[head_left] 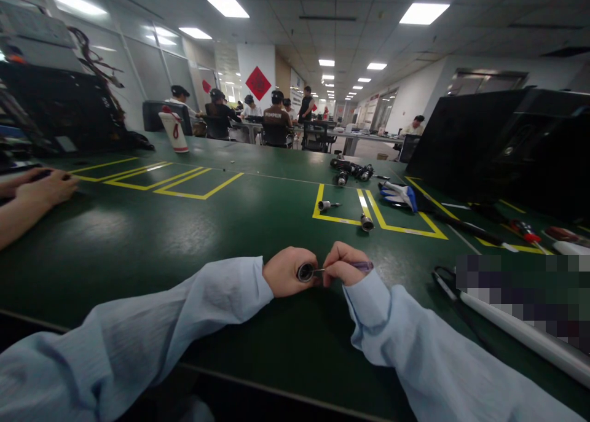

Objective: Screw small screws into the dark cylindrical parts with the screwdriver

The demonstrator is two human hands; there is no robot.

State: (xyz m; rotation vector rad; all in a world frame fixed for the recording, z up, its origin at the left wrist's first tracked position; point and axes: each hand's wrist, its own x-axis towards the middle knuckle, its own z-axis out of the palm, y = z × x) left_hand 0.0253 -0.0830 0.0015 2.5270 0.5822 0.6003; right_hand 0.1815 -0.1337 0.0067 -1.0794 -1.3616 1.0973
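Observation:
Wrapped around a small round metal part, my left hand holds its dark open end toward me; the cylindrical metal part is mostly hidden by my fingers. My right hand pinches a slim screwdriver with a translucent purple handle. Its thin shaft points left and reaches the rim of the part; whether the tip touches is hard to tell. Both hands are just above the green table. Beyond them lie a metal piece with a thin stem and a short metal cylinder.
Yellow tape marks boxes on the table. Further back are black-and-silver parts and a blue-and-white glove. A red-handled screwdriver lies right, a paper cup stands back left. Another person's hands are at the left edge.

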